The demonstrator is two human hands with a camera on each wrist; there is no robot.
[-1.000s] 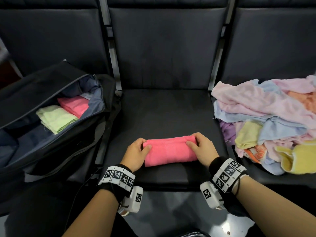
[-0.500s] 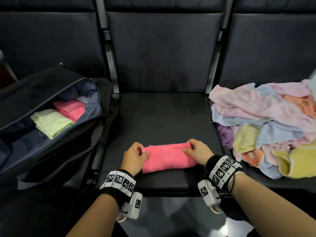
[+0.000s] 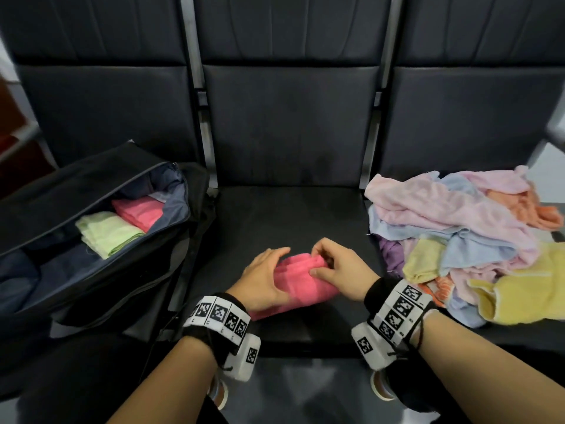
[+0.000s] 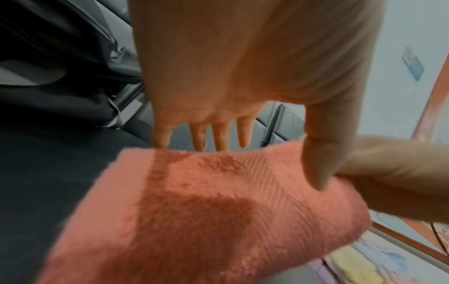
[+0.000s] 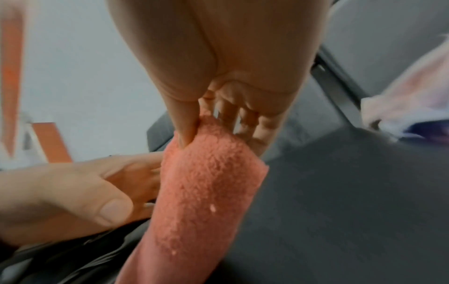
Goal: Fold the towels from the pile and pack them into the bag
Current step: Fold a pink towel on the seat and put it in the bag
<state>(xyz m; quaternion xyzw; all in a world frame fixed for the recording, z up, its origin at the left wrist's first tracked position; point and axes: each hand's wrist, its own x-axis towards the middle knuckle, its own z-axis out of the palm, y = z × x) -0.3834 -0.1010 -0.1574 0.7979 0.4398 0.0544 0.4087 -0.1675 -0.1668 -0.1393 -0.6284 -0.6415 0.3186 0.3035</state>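
Probably the pink towel (image 3: 301, 283), low centre, springs unfolded: right hand (image 3: 337, 270) only pinches its end, left hand (image 3: 263, 280) lies spread alongside.

Waiting area: row of linked black seats (image 3: 290, 133).

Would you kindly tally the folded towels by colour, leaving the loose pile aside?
Pink: 2, the packed pink towel in the bag and the held pink towel pinched by the right hand.
Green: 1, the green towel in the bag.
Total: 3.
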